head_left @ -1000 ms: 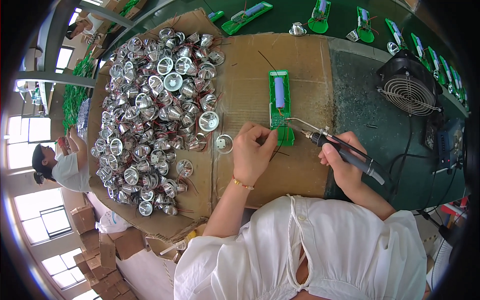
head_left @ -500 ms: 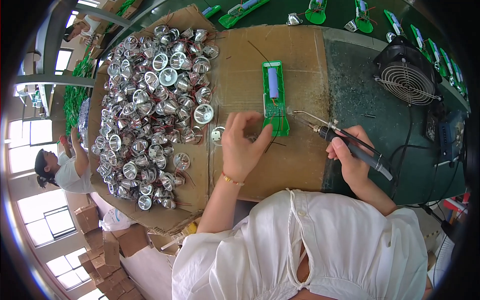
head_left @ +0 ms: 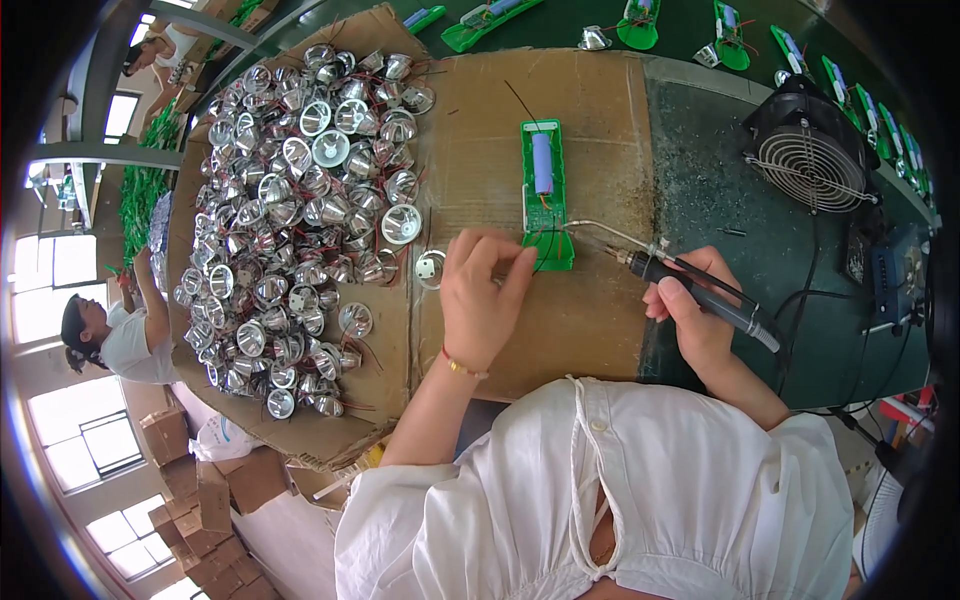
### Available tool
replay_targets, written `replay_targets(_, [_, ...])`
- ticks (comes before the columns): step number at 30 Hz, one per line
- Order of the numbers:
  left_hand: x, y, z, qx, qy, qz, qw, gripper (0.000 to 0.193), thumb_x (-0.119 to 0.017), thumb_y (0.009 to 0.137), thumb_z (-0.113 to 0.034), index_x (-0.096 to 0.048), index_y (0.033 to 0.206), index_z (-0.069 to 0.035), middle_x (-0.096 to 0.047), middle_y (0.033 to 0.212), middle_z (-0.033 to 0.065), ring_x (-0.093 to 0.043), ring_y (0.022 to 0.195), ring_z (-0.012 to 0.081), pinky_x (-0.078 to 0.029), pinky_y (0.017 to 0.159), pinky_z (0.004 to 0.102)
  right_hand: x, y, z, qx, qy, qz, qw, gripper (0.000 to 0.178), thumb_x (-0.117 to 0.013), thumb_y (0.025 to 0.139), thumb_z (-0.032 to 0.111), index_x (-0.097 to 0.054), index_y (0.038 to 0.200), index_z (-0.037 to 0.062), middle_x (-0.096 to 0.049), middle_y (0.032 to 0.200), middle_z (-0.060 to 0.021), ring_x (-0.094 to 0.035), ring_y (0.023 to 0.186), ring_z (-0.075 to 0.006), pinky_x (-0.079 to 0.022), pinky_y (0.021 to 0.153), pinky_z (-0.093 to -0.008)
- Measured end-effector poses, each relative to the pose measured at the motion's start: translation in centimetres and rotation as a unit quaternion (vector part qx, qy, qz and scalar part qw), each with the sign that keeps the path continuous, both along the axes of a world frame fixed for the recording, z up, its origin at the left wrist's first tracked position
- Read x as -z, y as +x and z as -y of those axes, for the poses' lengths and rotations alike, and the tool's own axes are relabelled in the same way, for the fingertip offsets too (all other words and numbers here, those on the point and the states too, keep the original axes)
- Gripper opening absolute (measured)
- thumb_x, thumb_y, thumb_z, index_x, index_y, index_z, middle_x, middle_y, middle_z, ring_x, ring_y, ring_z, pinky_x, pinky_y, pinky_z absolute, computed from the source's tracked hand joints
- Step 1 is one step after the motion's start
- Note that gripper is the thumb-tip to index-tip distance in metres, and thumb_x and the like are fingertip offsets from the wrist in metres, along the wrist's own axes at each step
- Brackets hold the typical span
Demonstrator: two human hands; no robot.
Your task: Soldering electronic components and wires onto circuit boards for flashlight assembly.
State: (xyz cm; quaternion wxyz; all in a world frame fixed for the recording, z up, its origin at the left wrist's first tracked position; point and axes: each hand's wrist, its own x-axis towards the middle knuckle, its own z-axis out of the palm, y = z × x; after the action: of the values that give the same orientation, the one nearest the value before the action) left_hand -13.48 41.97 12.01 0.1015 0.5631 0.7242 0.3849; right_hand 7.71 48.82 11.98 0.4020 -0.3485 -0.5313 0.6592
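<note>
A green flashlight housing (head_left: pixel 548 258) lies open on the cardboard, holding a purple cylindrical battery (head_left: pixel 542 164) and a small circuit board (head_left: pixel 545 213). My left hand (head_left: pixel 483 295) is closed in a pinch beside the housing's near end. From its fingertips a thin dark wire (head_left: pixel 541 262) curves up toward the board. My right hand (head_left: pixel 697 305) grips a soldering iron (head_left: pixel 695 292) fitted with a thin metal feed tube. The tube's bent end reaches the board's right edge; the iron's tip sits just right of the housing. A loose reflector cup (head_left: pixel 430 269) lies left of my left hand.
Many shiny reflector cups (head_left: pixel 300 200) with wires fill a cardboard tray on the left. A black fan (head_left: pixel 810 165) and a blue control box (head_left: pixel 897 283) stand at right. More green housings (head_left: pixel 640 25) line the far edge. A person (head_left: pixel 120 335) works at far left.
The fingers of my left hand have closed from a spread pose into a pinch near the wire. My right hand has brought the iron and feed tube slightly left, nearer the board.
</note>
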Motion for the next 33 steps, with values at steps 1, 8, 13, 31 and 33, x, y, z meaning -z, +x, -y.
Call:
replay_targets(1, [0.1, -0.4, -0.5, -0.017, -0.027, 0.028, 0.999, 0.011, -0.067, 0.071, -0.007, -0.057, 0.07, -0.003, -0.056, 0.077, 0.0089, -0.053, 0.072, 0.0254, -0.042, 0.064, 0.0336, -0.2, -0.5, 0.0, -0.002, 0.003, -0.015, 1.0, 0.015, -0.06, 0.082, 0.008, -0.048, 0.087, -0.0009, -0.06, 0.068, -0.0098, -0.057, 0.057, -0.0101, -0.047, 0.051, -0.0218])
replay_targets(8, [0.9, -0.8, -1.6, -0.064, -0.06, 0.082, 0.993, 0.019, -0.066, 0.073, -0.012, -0.054, 0.064, -0.001, -0.053, 0.064, 0.0108, -0.053, 0.058, 0.0259, -0.041, 0.054, 0.0344, 0.9, -2.8, -0.5, 0.006, -0.003, 0.024, 1.0, 0.012, -0.057, 0.083, 0.009, -0.05, 0.086, 0.0003, -0.059, 0.066, -0.0088, -0.055, 0.053, -0.0096, -0.043, 0.046, -0.0205])
replay_targets(13, [0.4, -0.6, -1.9, -0.059, -0.057, 0.089, 0.993, 0.017, -0.065, 0.072, -0.01, -0.054, 0.064, 0.0, -0.053, 0.063, 0.0105, -0.053, 0.057, 0.0245, -0.042, 0.053, 0.0331, 1.1, -3.2, -0.8, 0.0, -0.017, 0.021, 1.0, 0.012, -0.057, 0.083, 0.009, -0.05, 0.086, 0.0006, -0.059, 0.065, -0.0085, -0.054, 0.051, -0.0093, -0.043, 0.045, -0.0201])
replay_targets(31, [0.5, -0.4, -2.1, -0.076, -0.068, 0.103, 0.989, 0.016, -0.065, 0.071, -0.01, -0.055, 0.063, 0.001, -0.054, 0.063, 0.0107, -0.053, 0.052, 0.0214, -0.042, 0.05, 0.0308, 1.5, -0.2, -0.5, 0.057, -0.05, -0.007, 0.997, 0.016, -0.057, 0.085, 0.014, -0.048, 0.088, 0.0015, -0.059, 0.067, -0.0089, -0.055, 0.053, -0.0099, -0.044, 0.048, -0.0205])
replay_targets(33, [0.6, -0.3, -2.2, -0.076, -0.071, 0.103, 0.989, 0.016, -0.065, 0.071, -0.01, -0.056, 0.063, 0.001, -0.054, 0.064, 0.0107, -0.053, 0.052, 0.021, -0.042, 0.05, 0.0305, 1.7, 0.0, -0.5, 0.057, -0.05, -0.007, 0.997, 0.016, -0.057, 0.085, 0.014, -0.048, 0.088, 0.0013, -0.059, 0.067, -0.0088, -0.054, 0.053, -0.0098, -0.043, 0.048, -0.0203])
